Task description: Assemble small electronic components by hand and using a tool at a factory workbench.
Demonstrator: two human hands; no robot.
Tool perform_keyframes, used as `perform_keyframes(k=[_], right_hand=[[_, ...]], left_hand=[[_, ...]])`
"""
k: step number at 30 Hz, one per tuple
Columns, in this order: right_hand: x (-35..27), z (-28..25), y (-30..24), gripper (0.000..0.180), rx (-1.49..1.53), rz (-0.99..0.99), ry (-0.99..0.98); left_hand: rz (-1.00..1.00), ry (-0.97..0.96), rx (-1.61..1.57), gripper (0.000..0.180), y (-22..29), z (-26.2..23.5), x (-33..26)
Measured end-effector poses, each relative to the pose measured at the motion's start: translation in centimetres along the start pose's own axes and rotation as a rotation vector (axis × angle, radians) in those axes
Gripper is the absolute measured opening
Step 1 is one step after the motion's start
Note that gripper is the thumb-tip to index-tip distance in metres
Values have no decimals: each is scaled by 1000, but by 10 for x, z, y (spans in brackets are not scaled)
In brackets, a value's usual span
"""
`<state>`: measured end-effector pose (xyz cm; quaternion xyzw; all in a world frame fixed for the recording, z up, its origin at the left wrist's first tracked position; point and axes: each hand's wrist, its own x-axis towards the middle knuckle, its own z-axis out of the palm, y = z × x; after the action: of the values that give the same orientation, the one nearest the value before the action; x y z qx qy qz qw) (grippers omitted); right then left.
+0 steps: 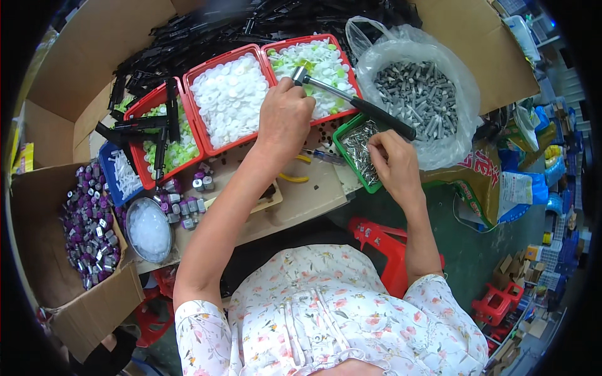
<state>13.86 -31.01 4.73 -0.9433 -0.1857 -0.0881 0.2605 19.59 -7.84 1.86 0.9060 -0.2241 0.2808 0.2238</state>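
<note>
Though jumbled, silvery pins (359, 150), slim and shiny

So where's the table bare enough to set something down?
A front strip of table, bordered by the left forearm, yellow handles and green tray. Crowded: left of that forearm, with the bowl and purple pieces, and farther back around the red trays.

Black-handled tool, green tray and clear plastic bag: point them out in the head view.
Black-handled tool (384, 119): head view, on the black grip.
Green tray (349, 161): head view, on its left rim.
Clear plastic bag (467, 94): head view, on its right wall.
</note>
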Motion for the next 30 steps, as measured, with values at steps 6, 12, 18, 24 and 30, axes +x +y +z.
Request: perform_keyframes(k=[6, 12, 18, 24, 30], right_hand=[[12, 5, -24, 9, 241, -3, 76], [20, 10, -39, 14, 275, -63, 109], [24, 13, -46, 11, 316, -42, 149], [33, 26, -66, 14, 367, -188, 252], [28, 44, -84, 14, 411, -222, 221]], left_hand=[[9, 2, 23, 3, -2, 4, -3], [-40, -50, 42, 5, 1, -2, 1], [-69, 48, -120, 2, 1, -17, -1], [-693, -30, -756, 12, 20, -59, -27], [-815, 82, -889, 10, 33, -72, -56]])
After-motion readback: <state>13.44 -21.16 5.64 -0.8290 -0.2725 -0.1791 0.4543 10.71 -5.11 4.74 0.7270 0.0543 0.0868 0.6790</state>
